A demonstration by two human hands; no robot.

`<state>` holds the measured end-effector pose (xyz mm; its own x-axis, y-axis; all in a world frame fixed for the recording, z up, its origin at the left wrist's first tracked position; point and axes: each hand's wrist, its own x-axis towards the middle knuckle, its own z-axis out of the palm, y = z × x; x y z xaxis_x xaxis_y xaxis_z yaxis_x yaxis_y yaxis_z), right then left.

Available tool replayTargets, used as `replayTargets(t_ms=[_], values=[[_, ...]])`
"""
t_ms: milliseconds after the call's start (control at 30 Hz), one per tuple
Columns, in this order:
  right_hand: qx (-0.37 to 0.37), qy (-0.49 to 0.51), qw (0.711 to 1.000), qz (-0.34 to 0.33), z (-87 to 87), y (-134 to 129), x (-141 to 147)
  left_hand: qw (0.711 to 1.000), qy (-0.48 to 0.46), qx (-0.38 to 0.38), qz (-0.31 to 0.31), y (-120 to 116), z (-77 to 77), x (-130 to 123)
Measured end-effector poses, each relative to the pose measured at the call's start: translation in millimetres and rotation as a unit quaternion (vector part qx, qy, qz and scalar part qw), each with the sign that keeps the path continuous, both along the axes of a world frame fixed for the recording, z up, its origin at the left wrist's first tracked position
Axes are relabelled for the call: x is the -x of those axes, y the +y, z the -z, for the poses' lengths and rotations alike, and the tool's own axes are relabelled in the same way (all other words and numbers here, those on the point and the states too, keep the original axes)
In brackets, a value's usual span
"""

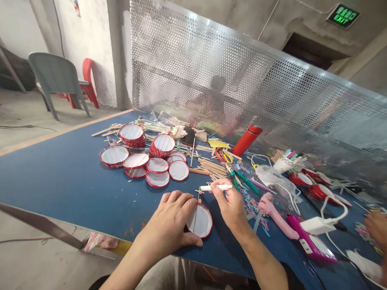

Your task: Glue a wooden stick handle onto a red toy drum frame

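Left hand [177, 215] grips red-rimmed disc [204, 220], its short handle [200, 197] pointing away from the wearer. Right hand [228, 201], apart, pinches white pen [215, 187], tip by handle's far end.

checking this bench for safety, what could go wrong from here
The white pen in the right hand might slip and mark the red-rimmed disc the left hand touches. The pink glue gun lies near the right forearm; if hot, it could burn. The stacked discs might topple if bumped.
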<state>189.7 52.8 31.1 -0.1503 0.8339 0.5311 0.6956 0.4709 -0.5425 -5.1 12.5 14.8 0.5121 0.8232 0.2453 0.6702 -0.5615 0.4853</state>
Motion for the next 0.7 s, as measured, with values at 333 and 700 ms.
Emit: replayTargets(t_ms=[333, 700], values=[[-0.012, 0.092, 0.995, 0.020, -27.7, -19, -13, 1.000, -0.001, -0.004, -0.005, 1, 2.8, 0], [0.293, 0.116, 0.949, -0.023, -23.0, -35, -17, 0.998, -0.047, -0.027, -0.022, 4, 7.9, 1]])
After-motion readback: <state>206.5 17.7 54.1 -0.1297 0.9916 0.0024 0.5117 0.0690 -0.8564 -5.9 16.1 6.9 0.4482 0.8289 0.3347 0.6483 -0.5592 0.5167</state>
